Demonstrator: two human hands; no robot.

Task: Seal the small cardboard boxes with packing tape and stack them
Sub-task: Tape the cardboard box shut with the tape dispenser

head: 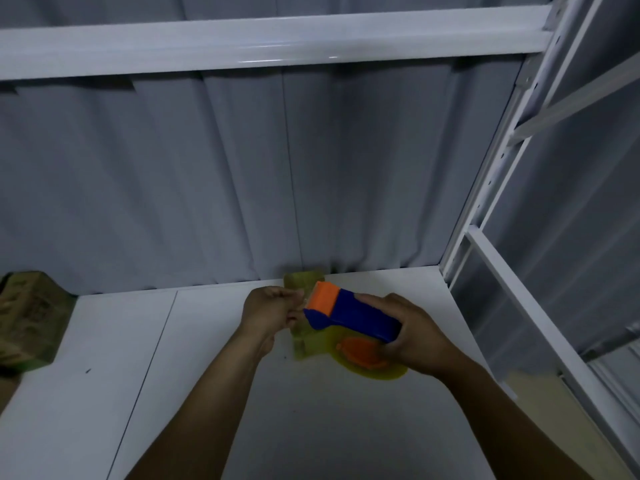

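So my right hand (pixel 412 332) is wrapped tight around the blue tape dispenser (pixel 353 315), orange end pointing at my left hand (pixel 268 311), and the orange-cored tape roll (pixel 363 355) hangs just under my right fingers. My left fingers are pinched narrow right at the dispenser's mouth, can't tell if they've got the tape end. 1 small cardboard box (pixel 306 308) sits on the white shelf (pixel 138 375) between and behind both hands. More boxes (pixel 29 320) sit well off past my left.
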